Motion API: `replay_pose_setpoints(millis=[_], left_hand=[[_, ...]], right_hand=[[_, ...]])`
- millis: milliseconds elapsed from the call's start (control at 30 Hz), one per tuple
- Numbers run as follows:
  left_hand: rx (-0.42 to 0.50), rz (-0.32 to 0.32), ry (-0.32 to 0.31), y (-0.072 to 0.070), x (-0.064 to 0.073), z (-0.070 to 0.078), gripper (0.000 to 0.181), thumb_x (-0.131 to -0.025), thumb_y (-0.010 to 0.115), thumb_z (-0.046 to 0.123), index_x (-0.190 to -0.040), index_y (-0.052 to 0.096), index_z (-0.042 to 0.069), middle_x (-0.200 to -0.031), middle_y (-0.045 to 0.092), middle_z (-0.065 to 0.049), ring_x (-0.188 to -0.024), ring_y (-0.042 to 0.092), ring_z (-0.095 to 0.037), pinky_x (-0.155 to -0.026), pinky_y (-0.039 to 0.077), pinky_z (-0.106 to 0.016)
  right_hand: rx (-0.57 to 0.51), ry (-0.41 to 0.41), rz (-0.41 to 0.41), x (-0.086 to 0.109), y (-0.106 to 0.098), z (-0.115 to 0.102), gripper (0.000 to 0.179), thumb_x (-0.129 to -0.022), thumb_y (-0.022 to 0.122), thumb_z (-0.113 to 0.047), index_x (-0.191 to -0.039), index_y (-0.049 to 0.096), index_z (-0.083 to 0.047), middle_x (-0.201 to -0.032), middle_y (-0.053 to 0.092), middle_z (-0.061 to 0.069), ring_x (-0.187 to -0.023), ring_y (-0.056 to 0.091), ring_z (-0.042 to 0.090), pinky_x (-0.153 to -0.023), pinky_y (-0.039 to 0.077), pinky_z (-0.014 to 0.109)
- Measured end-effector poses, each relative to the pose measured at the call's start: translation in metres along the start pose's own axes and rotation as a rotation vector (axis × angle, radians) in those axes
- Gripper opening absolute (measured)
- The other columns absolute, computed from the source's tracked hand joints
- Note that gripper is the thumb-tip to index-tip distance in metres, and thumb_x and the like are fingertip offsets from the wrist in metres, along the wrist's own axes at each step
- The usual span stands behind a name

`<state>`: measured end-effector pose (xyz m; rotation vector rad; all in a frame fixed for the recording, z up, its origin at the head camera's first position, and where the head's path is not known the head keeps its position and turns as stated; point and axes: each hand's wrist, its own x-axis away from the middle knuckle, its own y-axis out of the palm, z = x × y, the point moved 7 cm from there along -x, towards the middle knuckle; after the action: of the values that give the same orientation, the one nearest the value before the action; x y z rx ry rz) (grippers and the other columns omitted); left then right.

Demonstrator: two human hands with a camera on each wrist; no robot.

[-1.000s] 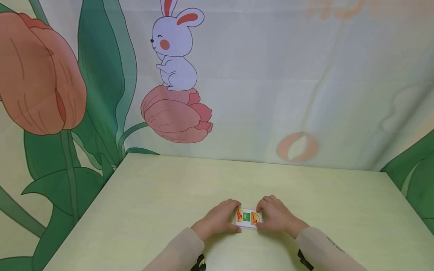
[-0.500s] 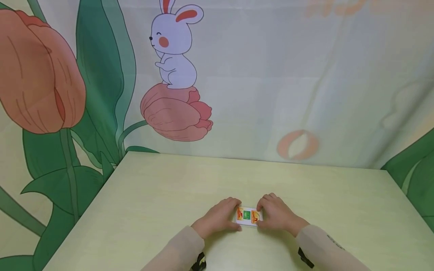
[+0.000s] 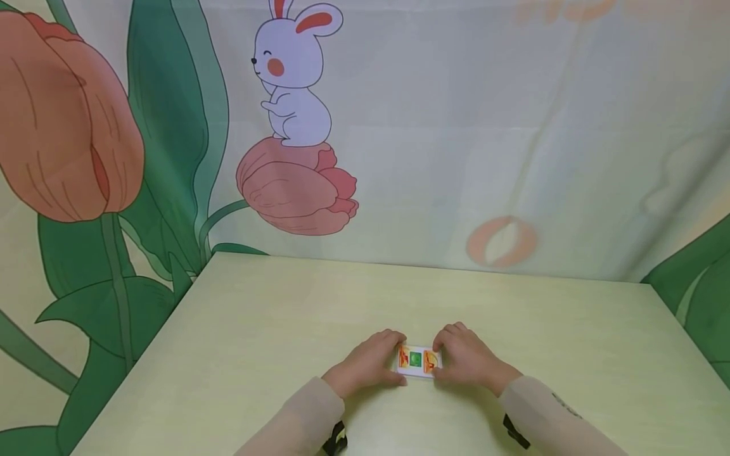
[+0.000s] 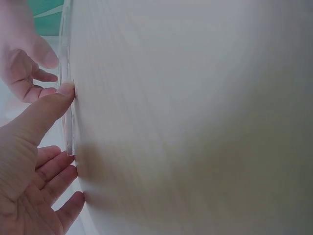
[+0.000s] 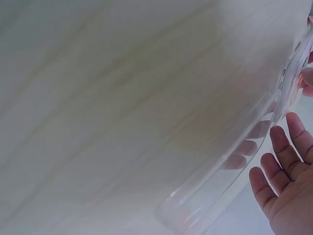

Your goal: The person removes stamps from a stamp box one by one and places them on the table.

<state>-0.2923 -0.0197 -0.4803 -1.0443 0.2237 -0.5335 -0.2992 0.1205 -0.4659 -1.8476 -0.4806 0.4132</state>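
A small flat white rectangular piece (image 3: 419, 373), like a card or thin case, lies on the table between both hands in the head view. Its face carries a green picture flanked by two orange ones. My left hand (image 3: 369, 361) holds its left end, thumb along the near edge and fingers at the far side. The right hand (image 3: 466, 360) grips the other end, thumb in front and fingertips behind. From the left wrist, the piece shows only as a thin clear-looking edge (image 4: 70, 129) beside the thumb. In the right wrist view, fingers (image 5: 286, 152) spread below its end.
The pale wood-toned table (image 3: 285, 304) extends around both hands. Behind it hangs a printed cloth (image 3: 410, 158) with a rabbit and tulips. A clear plastic strip (image 5: 205, 200) crosses the lower part of the right wrist view.
The head view has tilted slightly down, shifting the whole scene up a little. Both hands keep their hold on the white piece, which stays in place between them.
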Motion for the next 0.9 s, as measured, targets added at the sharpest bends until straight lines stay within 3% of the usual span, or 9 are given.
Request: replay_pose_setpoints(millis=[533, 900], left_hand=[[0.019, -0.011, -0.012, -0.0001, 0.0009, 0.0005, 0.07, -0.072, 0.077, 0.033, -0.129, 0.045, 0.008, -0.129, 0.051, -0.005, -0.12, 0.047, -0.02, -0.103, 0.037, -0.035], [0.026, -0.015, -0.003, -0.0004, 0.0021, 0.0008, 0.069, -0.072, 0.077, 0.032, -0.129, 0.045, 0.007, -0.126, 0.052, -0.005, -0.116, 0.048, -0.019, -0.102, 0.038, -0.035]], right_hand=[[0.012, 0.033, 0.038, 0.0012, -0.0071, 0.0023, 0.034, -0.067, 0.075, -0.031, -0.09, 0.06, -0.012, -0.095, 0.058, -0.002, -0.099, 0.049, 0.02, -0.082, 0.039, 0.04], [0.02, 0.001, 0.085, 0.0043, -0.0093, -0.0018, 0.035, -0.067, 0.074, -0.034, -0.09, 0.059, -0.013, -0.097, 0.059, -0.001, -0.101, 0.05, 0.021, -0.083, 0.039, 0.04]])
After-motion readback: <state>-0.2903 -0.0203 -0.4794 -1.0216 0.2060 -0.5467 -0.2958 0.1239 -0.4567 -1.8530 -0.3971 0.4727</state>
